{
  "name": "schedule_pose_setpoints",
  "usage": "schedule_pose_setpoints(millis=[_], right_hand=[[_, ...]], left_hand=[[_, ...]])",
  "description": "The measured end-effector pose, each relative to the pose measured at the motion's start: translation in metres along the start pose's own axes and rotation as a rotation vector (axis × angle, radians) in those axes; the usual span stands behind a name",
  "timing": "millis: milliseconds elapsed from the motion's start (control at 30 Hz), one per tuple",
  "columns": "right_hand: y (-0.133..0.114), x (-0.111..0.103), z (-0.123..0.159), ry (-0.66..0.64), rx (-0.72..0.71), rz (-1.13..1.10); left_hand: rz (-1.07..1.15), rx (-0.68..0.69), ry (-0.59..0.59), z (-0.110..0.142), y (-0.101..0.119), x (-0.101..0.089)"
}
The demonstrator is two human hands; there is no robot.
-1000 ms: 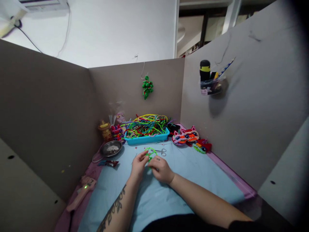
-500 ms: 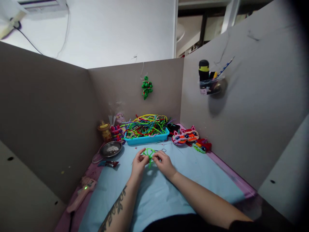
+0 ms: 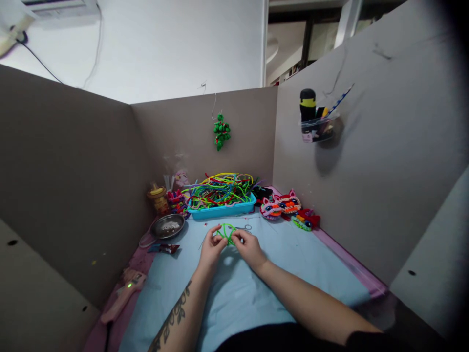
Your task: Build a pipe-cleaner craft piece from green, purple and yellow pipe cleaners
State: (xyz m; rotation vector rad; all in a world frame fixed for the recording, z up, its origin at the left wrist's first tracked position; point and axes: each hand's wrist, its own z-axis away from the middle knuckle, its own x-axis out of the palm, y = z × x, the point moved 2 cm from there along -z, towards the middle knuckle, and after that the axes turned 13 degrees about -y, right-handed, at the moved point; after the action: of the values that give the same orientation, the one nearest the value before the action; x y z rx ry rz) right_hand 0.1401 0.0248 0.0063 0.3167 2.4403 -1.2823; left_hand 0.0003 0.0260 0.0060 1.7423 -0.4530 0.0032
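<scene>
Between my two hands is a piece of bright green pipe cleaner, bent into crossing loops and raised over the blue cloth. My left hand pinches its left side between thumb and fingers. On the other side my right hand grips it with thumb and forefinger, the fingertips of both hands close together. Just behind the right hand lies a pair of scissors, partly hidden by the green loops. A thin needle-like rod shows beside the left hand.
A blue tray heaped with colourful pipe cleaners stands at the back. To its right sit several fuzzy animal-face pieces. On the left are a metal bowl with white bits, a small packet and a pink glue gun. Grey panels enclose the table.
The green strand that hung below my fingers no longer shows there, and the loops above look more spread. Both hands stay in nearly the same place; the view shifts slightly.
</scene>
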Motion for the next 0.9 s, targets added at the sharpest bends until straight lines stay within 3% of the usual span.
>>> schedule_pose_setpoints(millis=[200, 533, 767, 900], right_hand=[[-0.006, 0.0, 0.003, -0.072, -0.146, 0.208], [-0.006, 0.002, 0.002, -0.076, -0.166, 0.273], [-0.01, -0.004, 0.005, -0.07, -0.223, 0.384], [-0.013, -0.003, 0.007, -0.093, -0.281, 0.385]], left_hand=[[0.06, -0.008, 0.002, 0.001, -0.002, -0.003], [0.069, 0.006, 0.034, 0.0, -0.001, -0.003], [0.082, -0.079, 0.103, 0.001, 0.003, -0.002], [-0.01, -0.001, 0.141, 0.0, 0.003, -0.002]])
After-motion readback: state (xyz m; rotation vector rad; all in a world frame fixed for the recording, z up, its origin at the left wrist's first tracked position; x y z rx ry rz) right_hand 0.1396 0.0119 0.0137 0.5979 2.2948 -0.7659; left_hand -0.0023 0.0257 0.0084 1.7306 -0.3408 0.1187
